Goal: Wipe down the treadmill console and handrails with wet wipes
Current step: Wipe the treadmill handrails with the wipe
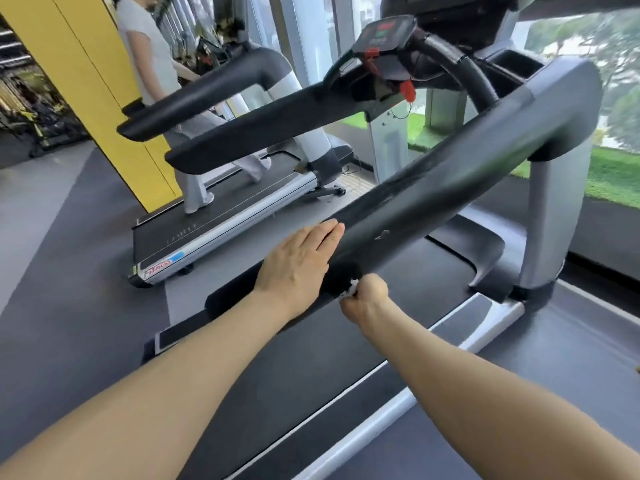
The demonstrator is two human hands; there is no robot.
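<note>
The left hand (298, 261) lies flat with straight fingers, its fingertips (334, 227) resting on the near end of the right handrail (433, 188) of the treadmill. The right hand (365, 294) is curled tightly around a crumpled white wet wipe (349, 291), pressing it against the underside of that same handrail end. The console (384, 32) sits up ahead, well apart from both hands, above the black belt (346, 358).
</note>
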